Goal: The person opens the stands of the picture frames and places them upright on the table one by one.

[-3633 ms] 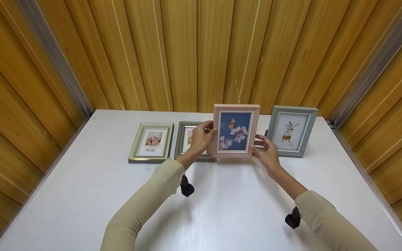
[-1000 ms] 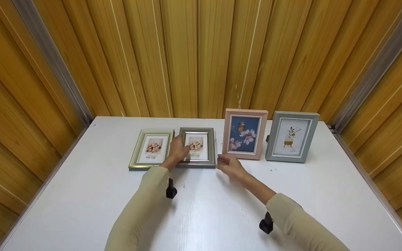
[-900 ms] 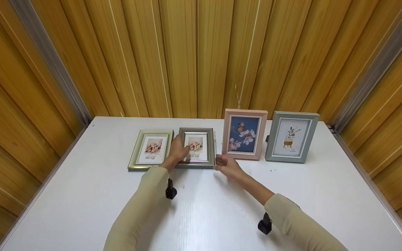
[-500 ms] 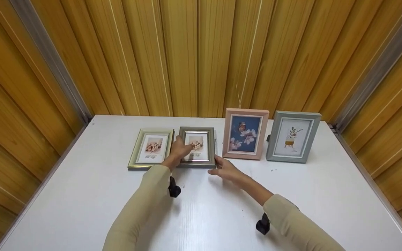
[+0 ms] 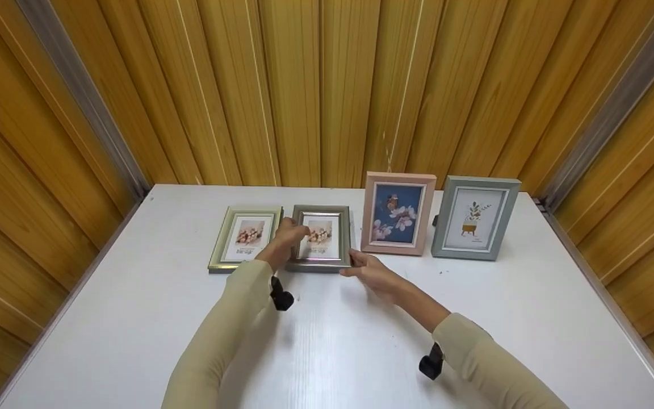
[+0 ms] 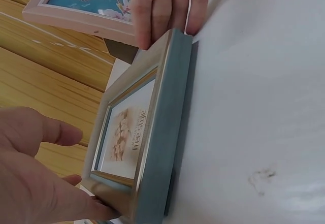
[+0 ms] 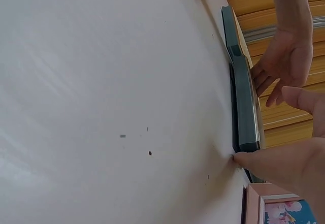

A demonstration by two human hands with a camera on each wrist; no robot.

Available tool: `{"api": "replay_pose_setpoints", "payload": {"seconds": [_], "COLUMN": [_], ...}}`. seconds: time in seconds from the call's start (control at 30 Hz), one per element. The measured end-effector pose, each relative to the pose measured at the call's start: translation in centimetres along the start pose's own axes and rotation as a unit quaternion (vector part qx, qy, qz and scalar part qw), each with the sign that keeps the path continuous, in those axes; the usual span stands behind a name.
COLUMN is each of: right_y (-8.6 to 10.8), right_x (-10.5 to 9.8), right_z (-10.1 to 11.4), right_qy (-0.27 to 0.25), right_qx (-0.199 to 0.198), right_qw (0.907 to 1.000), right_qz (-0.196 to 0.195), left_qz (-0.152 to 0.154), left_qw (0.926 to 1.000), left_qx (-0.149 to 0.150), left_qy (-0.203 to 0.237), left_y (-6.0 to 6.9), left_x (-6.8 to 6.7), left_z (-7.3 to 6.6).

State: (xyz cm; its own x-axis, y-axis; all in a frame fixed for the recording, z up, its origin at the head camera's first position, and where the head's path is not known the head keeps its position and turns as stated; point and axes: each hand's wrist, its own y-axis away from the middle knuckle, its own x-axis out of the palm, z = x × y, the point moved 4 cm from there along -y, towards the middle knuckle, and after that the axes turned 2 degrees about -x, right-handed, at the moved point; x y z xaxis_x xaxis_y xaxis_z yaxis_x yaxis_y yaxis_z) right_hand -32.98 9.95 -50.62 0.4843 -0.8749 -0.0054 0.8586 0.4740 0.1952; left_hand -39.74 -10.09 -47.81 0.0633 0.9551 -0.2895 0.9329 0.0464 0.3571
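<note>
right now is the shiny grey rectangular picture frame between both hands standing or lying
Lying face up: the grey frame sits low on the white table, while the pink rectangular frame beside it stands.

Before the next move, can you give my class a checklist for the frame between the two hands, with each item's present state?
1. Left hand at the dark olive frame's left edge: ok.
2. Right hand at its right edge: ok.
3. Left thumb closed onto the frame: not ok; the left wrist view shows it raised apart.
4. Pink frame and grey-green frame standing upright to the right: ok.
5. Left hand clear of the pale gold frame: cannot tell; they overlap in the head view.
6. Back support ready: cannot tell; the back is hidden.
</note>
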Motion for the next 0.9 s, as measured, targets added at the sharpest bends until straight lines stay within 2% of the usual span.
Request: {"api": "replay_pose_setpoints", "payload": {"seconds": [0.13,0.17,0.27,0.37,0.4,0.5,0.57,0.67,0.73,0.77,0.8,0.87,0.9], "right_y": [0.2,0.3,0.5,0.7,0.8,1.0,1.1,1.3,1.3,1.3,1.3,1.3,1.3], "right_x": [-0.4,-0.5,-0.9,-1.3,-1.4,-1.6,-1.8,-2.0,-2.1,-2.1,-2.2,-2.2,-2.2], "right_z": [0.3,0.4,0.7,0.7,0.7,0.7,0.6,0.5,0.4,0.4,0.3,0.2,0.2], "right_qy": [-0.033,-0.031,-0.007,0.026,0.029,0.021,0.012,-0.002,-0.013,-0.015,-0.018,-0.02,-0.021], "right_qx": [-0.001,-0.002,0.001,0.014,0.016,0.018,0.015,0.013,0.016,0.018,0.019,0.021,0.022], "right_qw": [0.9993,0.9992,0.9978,0.9935,0.9921,0.9886,0.9866,0.9839,0.9825,0.9816,0.9814,0.9813,0.9808], "right_qz": [-0.015,-0.026,-0.066,-0.11,-0.121,-0.148,-0.162,-0.178,-0.185,-0.189,-0.19,-0.19,-0.193], "left_qz": [0.01,0.005,-0.007,-0.028,-0.028,-0.041,-0.045,-0.039,-0.027,-0.018,-0.014,-0.011,-0.006], "left_qw": [0.9999,0.9999,0.9998,0.9993,0.9991,0.9974,0.9964,0.998,0.9994,0.9998,0.9998,0.9996,0.999], "left_qx": [-0.007,0.005,0.017,0.011,-0.001,-0.001,0.001,-0.009,-0.005,0.008,0.009,0.015,0.03], "left_qy": [0.01,0.01,0.001,-0.022,-0.031,-0.06,-0.072,-0.05,-0.022,0.0,0.012,0.022,0.032], "left_y": [-0.2,-1.6,-3.0,-3.3,-2.0,0.1,0.7,0.8,0.2,-1.1,-2.3,-4.9,-6.5], "left_x": [-0.6,-0.6,-0.7,-0.3,-0.3,-0.3,-0.3,-0.4,-0.5,-0.5,-0.5,-0.3,-0.3], "left_z": [0.3,1.1,2.0,2.0,1.4,0.6,0.5,0.7,1.3,2.1,2.8,4.3,5.3]}}
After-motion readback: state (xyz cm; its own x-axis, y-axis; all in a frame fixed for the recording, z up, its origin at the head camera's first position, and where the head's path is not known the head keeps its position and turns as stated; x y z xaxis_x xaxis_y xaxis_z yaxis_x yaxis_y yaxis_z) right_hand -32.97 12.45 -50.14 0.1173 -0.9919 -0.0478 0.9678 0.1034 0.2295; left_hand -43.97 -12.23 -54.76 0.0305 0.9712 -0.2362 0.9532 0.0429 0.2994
